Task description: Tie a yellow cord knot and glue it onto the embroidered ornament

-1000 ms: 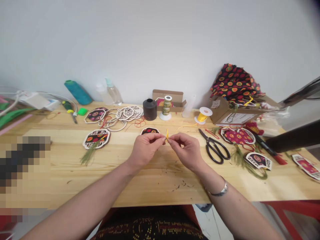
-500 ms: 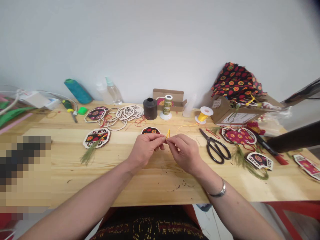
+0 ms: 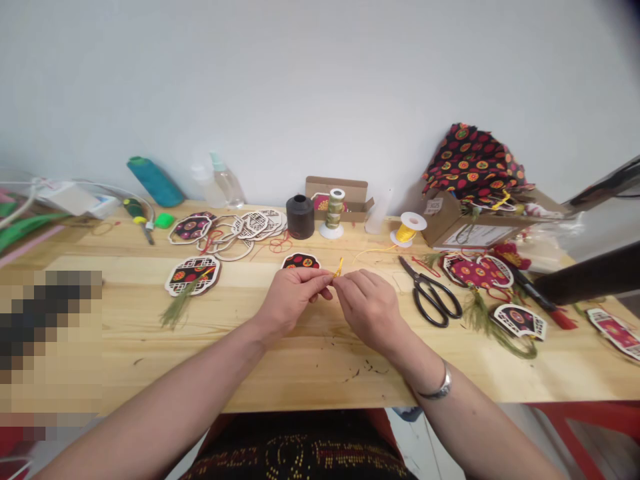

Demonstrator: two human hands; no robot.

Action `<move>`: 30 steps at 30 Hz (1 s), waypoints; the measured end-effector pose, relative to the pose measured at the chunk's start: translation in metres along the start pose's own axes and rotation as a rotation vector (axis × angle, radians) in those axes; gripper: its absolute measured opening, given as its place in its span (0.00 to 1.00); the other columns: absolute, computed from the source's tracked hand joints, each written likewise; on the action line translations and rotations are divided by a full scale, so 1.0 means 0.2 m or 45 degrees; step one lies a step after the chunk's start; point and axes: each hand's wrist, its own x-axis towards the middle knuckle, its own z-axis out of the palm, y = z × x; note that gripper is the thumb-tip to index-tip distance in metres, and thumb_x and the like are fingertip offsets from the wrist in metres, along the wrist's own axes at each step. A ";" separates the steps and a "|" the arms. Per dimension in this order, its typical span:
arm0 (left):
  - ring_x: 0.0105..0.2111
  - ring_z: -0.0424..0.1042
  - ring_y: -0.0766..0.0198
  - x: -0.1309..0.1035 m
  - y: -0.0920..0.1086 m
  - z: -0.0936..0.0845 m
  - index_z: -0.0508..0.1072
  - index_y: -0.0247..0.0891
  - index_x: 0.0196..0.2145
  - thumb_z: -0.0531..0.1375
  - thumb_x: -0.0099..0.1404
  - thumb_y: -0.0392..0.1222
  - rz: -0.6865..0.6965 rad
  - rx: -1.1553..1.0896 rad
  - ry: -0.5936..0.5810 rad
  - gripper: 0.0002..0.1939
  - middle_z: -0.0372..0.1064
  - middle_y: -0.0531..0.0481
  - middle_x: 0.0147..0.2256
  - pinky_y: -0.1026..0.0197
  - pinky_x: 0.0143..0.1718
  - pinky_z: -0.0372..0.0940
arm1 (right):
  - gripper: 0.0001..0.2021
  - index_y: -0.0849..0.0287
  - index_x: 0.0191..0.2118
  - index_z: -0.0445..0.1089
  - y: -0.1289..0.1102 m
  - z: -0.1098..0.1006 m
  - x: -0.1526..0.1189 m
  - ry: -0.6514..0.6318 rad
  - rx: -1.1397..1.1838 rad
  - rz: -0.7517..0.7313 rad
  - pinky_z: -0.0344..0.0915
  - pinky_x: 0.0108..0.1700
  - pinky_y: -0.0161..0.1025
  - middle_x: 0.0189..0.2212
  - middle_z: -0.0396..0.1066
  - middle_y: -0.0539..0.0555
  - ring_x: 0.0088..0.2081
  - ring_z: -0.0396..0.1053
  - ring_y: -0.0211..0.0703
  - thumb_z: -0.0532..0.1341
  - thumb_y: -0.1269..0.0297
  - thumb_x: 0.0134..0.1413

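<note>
My left hand [image 3: 296,297] and my right hand [image 3: 369,307] meet above the middle of the table, fingertips nearly touching. Both pinch a short piece of yellow cord [image 3: 340,266], whose looped end sticks up between them; the rest is hidden by the fingers. Just behind my left hand lies a dark, flower-patterned ornament [image 3: 301,261] with a pale rim, partly covered by that hand. Black-handled scissors [image 3: 431,293] rest to the right of my right hand. Behind them stands a spool of yellow cord [image 3: 407,230] with a loose tail trailing left.
An octagonal ornament with a green tassel [image 3: 193,276] lies at left, near pale cut-out frames [image 3: 260,225]. A black thread cone [image 3: 300,217] and a gold thread spool [image 3: 335,215] stand at the back. At right are a cardboard box [image 3: 465,227] with fabric and several ornaments [image 3: 517,321].
The yellow cord's upright loop has narrowed and tilted slightly. My right hand has turned a little, its fingers curling closer over the cord, while my left hand stays almost still.
</note>
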 end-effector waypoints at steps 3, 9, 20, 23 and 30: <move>0.21 0.64 0.69 0.00 0.00 0.00 0.79 0.36 0.28 0.65 0.51 0.43 0.017 0.020 -0.007 0.09 0.71 0.51 0.19 0.66 0.23 0.54 | 0.11 0.62 0.30 0.68 0.00 -0.01 0.00 -0.006 -0.061 -0.035 0.54 0.30 0.39 0.24 0.67 0.54 0.28 0.60 0.39 0.51 0.72 0.59; 0.19 0.61 0.71 -0.01 0.00 0.01 0.78 0.34 0.28 0.65 0.50 0.44 0.011 0.039 0.021 0.10 0.70 0.51 0.18 0.66 0.22 0.53 | 0.10 0.61 0.30 0.67 -0.02 -0.04 0.01 0.007 -0.218 -0.118 0.50 0.28 0.41 0.23 0.66 0.53 0.27 0.58 0.40 0.51 0.72 0.59; 0.19 0.63 0.71 -0.02 0.00 0.04 0.75 0.32 0.25 0.64 0.51 0.43 -0.006 -0.079 0.061 0.09 0.69 0.51 0.19 0.68 0.20 0.52 | 0.11 0.61 0.29 0.69 0.00 0.00 0.01 0.021 0.171 0.161 0.55 0.30 0.37 0.24 0.68 0.53 0.28 0.63 0.38 0.52 0.69 0.59; 0.19 0.64 0.72 -0.02 0.02 0.04 0.74 0.32 0.25 0.64 0.51 0.42 -0.039 -0.117 0.091 0.09 0.72 0.49 0.23 0.68 0.19 0.52 | 0.13 0.61 0.27 0.70 0.02 0.01 0.02 -0.011 0.576 0.600 0.57 0.29 0.35 0.22 0.68 0.53 0.25 0.63 0.36 0.53 0.63 0.58; 0.18 0.61 0.72 -0.02 0.00 0.04 0.74 0.32 0.25 0.63 0.52 0.43 -0.022 -0.071 0.027 0.09 0.67 0.52 0.18 0.68 0.18 0.51 | 0.13 0.61 0.33 0.72 0.02 0.05 0.05 -0.136 1.485 1.086 0.60 0.27 0.33 0.22 0.68 0.49 0.25 0.63 0.34 0.65 0.57 0.43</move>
